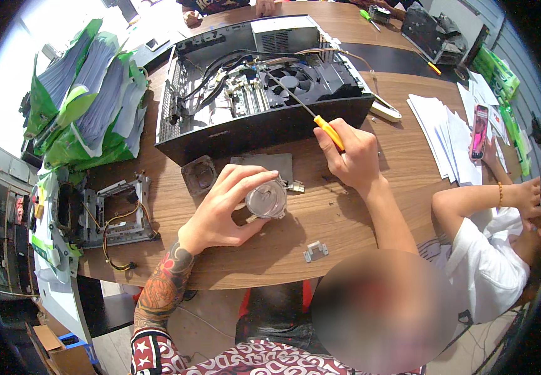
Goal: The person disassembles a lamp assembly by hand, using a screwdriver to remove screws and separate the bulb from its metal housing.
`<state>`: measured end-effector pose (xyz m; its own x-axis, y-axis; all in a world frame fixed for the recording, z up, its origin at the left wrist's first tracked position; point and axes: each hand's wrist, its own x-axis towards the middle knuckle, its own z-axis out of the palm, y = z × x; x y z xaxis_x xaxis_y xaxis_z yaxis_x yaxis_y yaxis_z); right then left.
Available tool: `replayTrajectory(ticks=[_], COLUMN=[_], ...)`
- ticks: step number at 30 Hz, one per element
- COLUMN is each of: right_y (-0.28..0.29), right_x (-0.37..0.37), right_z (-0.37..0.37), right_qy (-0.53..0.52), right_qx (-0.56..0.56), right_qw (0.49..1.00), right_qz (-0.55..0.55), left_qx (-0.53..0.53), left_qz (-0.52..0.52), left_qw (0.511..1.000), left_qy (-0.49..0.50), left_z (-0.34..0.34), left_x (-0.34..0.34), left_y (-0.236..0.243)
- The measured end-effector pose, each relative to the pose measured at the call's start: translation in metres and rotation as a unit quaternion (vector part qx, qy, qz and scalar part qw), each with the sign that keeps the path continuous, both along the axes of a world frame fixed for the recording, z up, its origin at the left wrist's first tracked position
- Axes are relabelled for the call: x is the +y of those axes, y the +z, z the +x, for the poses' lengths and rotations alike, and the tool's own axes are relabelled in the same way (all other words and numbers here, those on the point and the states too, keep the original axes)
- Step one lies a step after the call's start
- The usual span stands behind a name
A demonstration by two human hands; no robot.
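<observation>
An open black computer case (258, 125) lies on the table in front of me, with cables and a black fan (290, 82) inside. My right hand (355, 156) grips the yellow handle of a screwdriver (328, 133), its long shaft reaching over the fan toward the case's interior. Left of it, my left hand (230, 203) is closed around a round, clear-looking container (266, 200); its contents are hard to make out. Behind that container lie a flat grey plate (270, 164) and a small square dark part (199, 176). A small pale bracket (315, 251) rests near the table's front edge.
At left are a metal frame with cables (117, 212) and green-wrapped paper stacks (89, 100). Loose papers (436, 134) lie at right, where a person in a white sleeve (486, 250) sits by a phone (480, 132). Another metal chassis (433, 37) stands far right.
</observation>
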<state>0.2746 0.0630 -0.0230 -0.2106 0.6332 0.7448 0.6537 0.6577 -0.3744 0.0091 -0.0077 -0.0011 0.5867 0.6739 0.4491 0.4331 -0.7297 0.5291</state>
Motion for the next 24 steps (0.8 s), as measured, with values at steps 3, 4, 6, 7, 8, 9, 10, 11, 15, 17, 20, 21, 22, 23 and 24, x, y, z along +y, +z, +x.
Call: replayTrajectory(ticks=[3, 4, 6, 7, 8, 9, 10, 11, 15, 17, 20, 21, 22, 23, 24], right_y=[0.0009, 0.0012, 0.0013, 0.0012, 0.0013, 0.0011, 0.001, 0.0009, -0.0004, 0.0007, 0.0002, 0.0, -0.0003, -0.001, -0.0023], right_x=[0.0002, 0.0002, -0.0001, -0.0002, -0.0003, -0.0002, -0.0002, -0.0003, -0.0004, -0.0009, -0.0002, 0.0003, 0.0007, 0.001, 0.0015], right_z=[-0.0006, -0.0006, -0.0007, -0.0007, -0.0006, -0.0006, -0.0005, -0.0002, -0.0013, 0.0, -0.0011, -0.0011, -0.0011, -0.0014, -0.0013], right_qy=[0.003, 0.004, 0.004, 0.003, 0.003, 0.003, 0.003, 0.003, 0.004, -0.001, -0.002, -0.001, 0.0, 0.0, 0.005], right_qx=[0.003, 0.004, 0.005, 0.006, 0.006, 0.005, 0.004, 0.004, -0.001, -0.007, -0.007, -0.006, -0.004, -0.004, 0.002], right_qw=[1.0, 1.0, 1.0, 1.0, 1.0, 1.0, 1.0, 1.0, 1.0, 1.0, 1.0, 1.0, 1.0, 1.0, 1.0], right_qz=[0.002, 0.003, 0.004, 0.006, 0.006, 0.005, 0.005, 0.005, 0.003, 0.0, 0.004, 0.005, 0.006, 0.006, 0.013], left_qx=[0.01, 0.02, 0.03, 0.04, 0.04, 0.038, 0.036, 0.036, 0.008, -0.006, 0.032, 0.031, 0.03, 0.03, 0.028], left_qz=[0.014, 0.019, 0.016, 0.012, 0.012, 0.016, 0.02, 0.02, -0.005, -0.026, -0.01, -0.006, -0.001, -0.001, 0.003], left_qw=[1.0, 1.0, 0.999, 0.999, 0.999, 0.999, 0.999, 0.999, 1.0, 1.0, 0.999, 0.999, 0.999, 0.999, 1.0], left_qy=[-0.005, -0.008, -0.005, -0.003, -0.003, -0.004, -0.005, -0.005, 0.0, -0.003, 0.0, 0.006, 0.013, 0.013, 0.015], left_z=[0.001, 0.0015, 0.0021, 0.0023, 0.0024, 0.0023, 0.0022, 0.0027, 0.0017, 0.0022, 0.0013, 0.0021, 0.0026, 0.0027, 0.003], left_x=[0.0007, 0.001, 0.0004, 0.0002, 0.0001, 0.0004, 0.0006, 0.0007, 0.0003, 0.0011, 0.0018, 0.0017, 0.0016, 0.0015, 0.0018], left_y=[0.0008, 0.0011, 0.0013, 0.0013, 0.0009, -0.0001, -0.001, -0.0016, -0.0065, -0.007, -0.0058, -0.0059, -0.006, -0.0067, -0.0084])
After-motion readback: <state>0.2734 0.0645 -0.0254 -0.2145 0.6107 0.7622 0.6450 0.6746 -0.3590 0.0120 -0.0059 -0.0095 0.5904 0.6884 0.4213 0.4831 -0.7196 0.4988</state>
